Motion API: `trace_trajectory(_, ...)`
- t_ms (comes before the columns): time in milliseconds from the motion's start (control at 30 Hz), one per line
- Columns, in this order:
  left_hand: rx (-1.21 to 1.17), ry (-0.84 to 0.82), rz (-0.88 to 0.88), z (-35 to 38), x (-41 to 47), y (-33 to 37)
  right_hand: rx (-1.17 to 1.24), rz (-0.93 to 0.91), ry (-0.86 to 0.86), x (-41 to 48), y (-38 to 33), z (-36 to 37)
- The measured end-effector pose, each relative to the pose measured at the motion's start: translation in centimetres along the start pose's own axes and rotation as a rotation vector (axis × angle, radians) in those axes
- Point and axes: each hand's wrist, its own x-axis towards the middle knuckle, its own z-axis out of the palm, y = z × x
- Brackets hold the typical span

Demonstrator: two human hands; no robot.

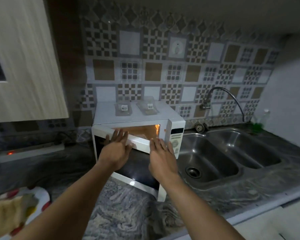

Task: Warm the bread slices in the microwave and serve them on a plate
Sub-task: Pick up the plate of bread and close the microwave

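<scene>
**On the marbled counter (121, 213): stock, left to right**

One plate (42, 196), red-spotted, lower left, bearing tan bread slices (7, 212), too blurred to count. One power strip (29, 151), red lamp lit. One microwave (104, 115), white, long axis along the tiled wall, front toward the person. Its dark-glazed door (137, 170), hinged left, stands half-swung outward, the cavity glowing orange. Left hand (116, 149) and right hand (161, 158) lie flat, fingers straight, on the door's top edge, clasping nothing. Two labelled packets (123, 109) (148, 107) on top. One sink (220, 148), two basins. One tap (216, 87).
</scene>
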Motion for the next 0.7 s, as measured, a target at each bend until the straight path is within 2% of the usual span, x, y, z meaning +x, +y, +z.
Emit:
trace_trajectory(167,0.068,0.183,0.019,3.5,1.7,0.4,-0.036,-0.070,0.136,3.6,4.2,3.3)
trace_trajectory(267,0.136,0.225,-0.026,4.6,3.1,1.3,-0.034,-0.108,0.212,6.4,6.3,5.1)
trace_trajectory(533,0.181,0.193,-0.092,6.0,7.7,1.8,-0.049,-0.163,0.146,13.3,9.4,6.9)
trace_trajectory(700,0.275,0.238,-0.051,5.7,10.0,1.4,-0.007,-0.160,0.134,15.9,9.7,7.7)
